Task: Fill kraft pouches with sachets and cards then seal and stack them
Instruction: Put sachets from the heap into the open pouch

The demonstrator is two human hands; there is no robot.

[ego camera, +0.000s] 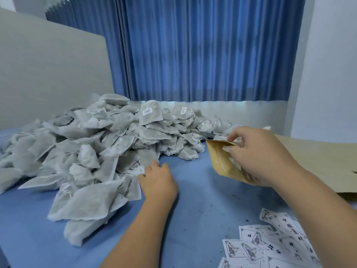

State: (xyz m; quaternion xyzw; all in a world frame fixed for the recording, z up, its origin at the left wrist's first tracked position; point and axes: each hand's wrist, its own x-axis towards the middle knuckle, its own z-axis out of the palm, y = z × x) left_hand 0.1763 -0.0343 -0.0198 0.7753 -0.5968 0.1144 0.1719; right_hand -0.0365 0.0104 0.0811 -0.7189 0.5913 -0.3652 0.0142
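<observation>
Nearest, printed cards (pixel 274 242) are seen spread in a loose overlapping scatter, well to the right of the sachet heap (pixel 108 144) and cut off by the lower edge of view. Between the cards and the heap a broad strip of blue table cover (pixel 202 200) is left bare apart from dark specks. The left hand (pixel 158 182) is laid at the heap's near right edge, its fingers bent down onto the outermost sachets; whether one is gripped cannot be told. Right of the heap and just clear of its fringe, a kraft pouch (pixel 220 159) is held tilted off the table by the right hand (pixel 257 155), whose fingers are curled round its open mouth, where pale sachets (pixel 229 149) are seen tucked inside. A cardboard sheet (pixel 318 157) is spread flat beyond that hand, further right of the heap. Behind the heap's left side a grey board (pixel 48 74) is stood upright, and behind its far edge a blue curtain (pixel 202 49) is hung.
</observation>
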